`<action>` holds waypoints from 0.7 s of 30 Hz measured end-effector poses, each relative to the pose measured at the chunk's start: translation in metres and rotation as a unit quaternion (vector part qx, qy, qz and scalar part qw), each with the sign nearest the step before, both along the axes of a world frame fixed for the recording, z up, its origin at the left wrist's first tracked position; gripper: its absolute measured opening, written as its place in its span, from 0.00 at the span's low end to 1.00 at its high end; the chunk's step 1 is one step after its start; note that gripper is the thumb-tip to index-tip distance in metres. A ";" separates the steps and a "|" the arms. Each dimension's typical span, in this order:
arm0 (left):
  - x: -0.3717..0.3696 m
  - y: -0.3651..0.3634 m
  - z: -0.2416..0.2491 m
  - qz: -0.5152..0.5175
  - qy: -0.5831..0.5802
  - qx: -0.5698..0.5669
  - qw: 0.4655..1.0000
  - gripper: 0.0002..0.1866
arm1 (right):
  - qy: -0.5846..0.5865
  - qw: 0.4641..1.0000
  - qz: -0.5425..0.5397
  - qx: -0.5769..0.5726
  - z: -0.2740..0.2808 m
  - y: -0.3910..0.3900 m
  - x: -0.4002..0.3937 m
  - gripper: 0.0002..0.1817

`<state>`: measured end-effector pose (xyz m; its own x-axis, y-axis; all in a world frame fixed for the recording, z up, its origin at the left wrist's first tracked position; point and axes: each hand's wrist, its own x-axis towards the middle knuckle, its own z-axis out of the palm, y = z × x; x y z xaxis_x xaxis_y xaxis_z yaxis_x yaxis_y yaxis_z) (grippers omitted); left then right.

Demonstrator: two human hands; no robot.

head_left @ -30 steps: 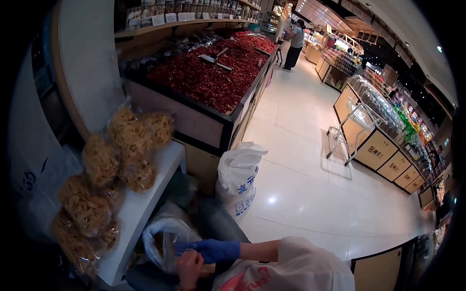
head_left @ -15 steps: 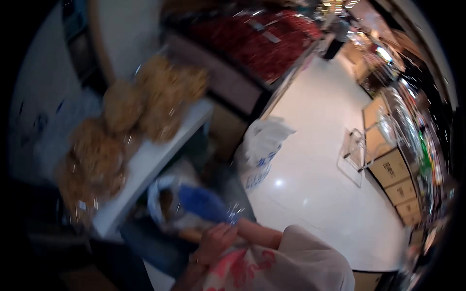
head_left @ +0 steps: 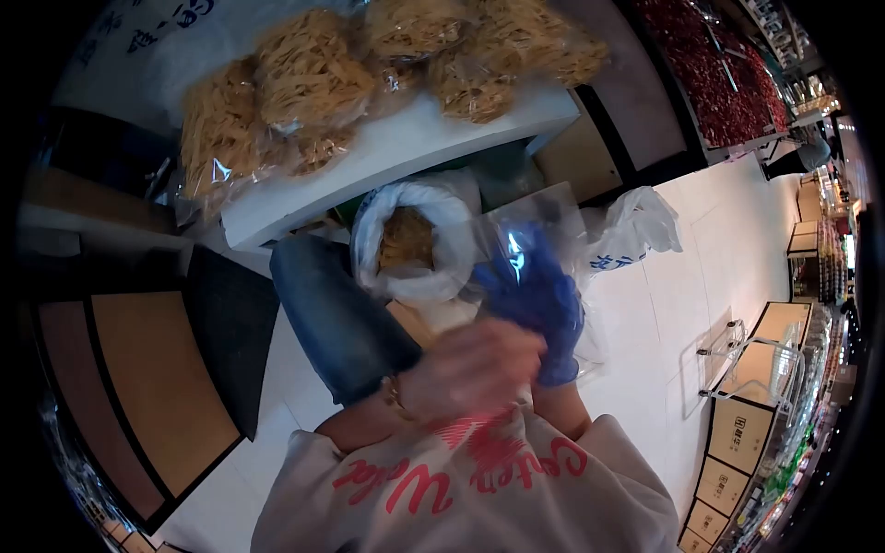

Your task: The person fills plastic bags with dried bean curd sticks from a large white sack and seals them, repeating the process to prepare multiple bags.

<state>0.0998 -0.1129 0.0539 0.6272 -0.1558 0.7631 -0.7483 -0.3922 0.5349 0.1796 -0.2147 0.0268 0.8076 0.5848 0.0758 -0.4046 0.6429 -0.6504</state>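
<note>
My right hand (head_left: 544, 309) wears a blue glove and is at a clear plastic bag (head_left: 564, 210), which overlaps its fingers. Whether the fingers are inside the bag or behind it is hard to make out. My left hand (head_left: 479, 364), bare with a bracelet at the wrist, is smeared by motion beside the glove's cuff; its fingers cannot be made out. Just beyond my hands stands an open white plastic sack (head_left: 369, 241) with yellowish-brown dried strips (head_left: 406, 241) inside.
Several filled clear bags of dried strips (head_left: 313, 69) lie on a white ledge (head_left: 396, 152) ahead. A tied white bag (head_left: 636, 226) stands on the floor at right. A metal cart (head_left: 751, 369) and boxed shelves lie farther right. Red goods (head_left: 701, 69) fill a bin, with a person (head_left: 802, 157) beyond.
The view has swung left and grown sharper, bringing the ledge and sack to the middle. My gloved right hand now shows upright with the clear bag; my left hand is blurred.
</note>
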 end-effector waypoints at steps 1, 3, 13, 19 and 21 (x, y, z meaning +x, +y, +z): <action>0.007 0.011 0.006 0.064 -0.015 -0.051 0.997 0.09 | 0.000 0.998 -0.003 0.065 0.002 0.000 -0.003 0.33; 0.014 0.037 0.021 0.200 0.063 -0.076 0.975 0.14 | -0.018 1.000 0.012 -0.001 0.010 -0.007 -0.007 0.32; 0.023 0.063 0.018 0.127 0.170 -0.155 0.965 0.16 | -0.089 0.994 0.019 0.063 0.007 -0.027 -0.026 0.34; 0.017 0.067 0.031 0.068 0.269 -0.344 0.897 0.15 | -0.137 0.984 0.009 0.112 0.014 -0.021 -0.013 0.33; 0.015 0.070 0.031 0.119 0.219 -0.199 0.948 0.10 | -0.192 0.981 -0.016 -0.019 0.024 -0.024 -0.011 0.34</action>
<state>0.1152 -0.0429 0.0853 0.8787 0.2750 0.3901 -0.3357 -0.2247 0.9148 0.1682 -0.2384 0.0503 0.7423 0.5670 0.3570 -0.1049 0.6245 -0.7740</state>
